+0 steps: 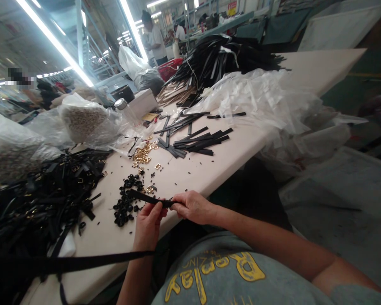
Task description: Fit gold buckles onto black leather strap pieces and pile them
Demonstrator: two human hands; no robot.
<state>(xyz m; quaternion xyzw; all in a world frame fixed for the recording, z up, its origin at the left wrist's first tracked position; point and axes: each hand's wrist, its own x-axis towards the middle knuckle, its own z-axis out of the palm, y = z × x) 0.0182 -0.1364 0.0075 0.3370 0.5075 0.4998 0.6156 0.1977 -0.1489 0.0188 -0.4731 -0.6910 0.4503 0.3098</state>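
Note:
Both my hands pinch one short black strap [145, 198] just above the near edge of the white table [184, 173]. My left hand [148, 225] grips the strap near its middle, thumb on top. My right hand [192, 206] is closed on its right end. The strap's free end points left over a small heap of black loops [124, 202]. A few gold buckles [142, 154] lie further out on the table. A loose fan of cut black straps [193, 140] lies beyond them.
A big heap of assembled black straps with buckles [41, 199] fills the left side. Clear bags of parts [82, 120], crumpled plastic [266, 101] and a large pile of black strips [222, 57] lie farther back. Other people stand at distant benches. A long black strap [82, 260] crosses the near left.

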